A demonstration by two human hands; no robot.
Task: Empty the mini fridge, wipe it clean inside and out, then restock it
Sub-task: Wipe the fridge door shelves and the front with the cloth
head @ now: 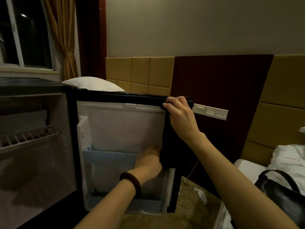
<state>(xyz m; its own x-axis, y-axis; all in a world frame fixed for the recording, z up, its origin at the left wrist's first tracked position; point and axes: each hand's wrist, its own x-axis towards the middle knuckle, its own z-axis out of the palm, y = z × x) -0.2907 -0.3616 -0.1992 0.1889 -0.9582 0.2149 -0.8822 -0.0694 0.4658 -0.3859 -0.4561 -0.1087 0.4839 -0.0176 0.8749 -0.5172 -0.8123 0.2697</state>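
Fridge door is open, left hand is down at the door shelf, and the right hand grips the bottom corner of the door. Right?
Not quite: the head view shows the right hand gripping the door's top corner, not the bottom. The rest holds.

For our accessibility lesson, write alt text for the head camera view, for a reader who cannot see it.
A person's right hand grips the top outer corner of an open mini fridge door, while the left hand reaches to the door's inner lining beside the pale blue door shelf. The fridge interior at left shows a wire shelf and no items; a black handbag lies on a bed at right.
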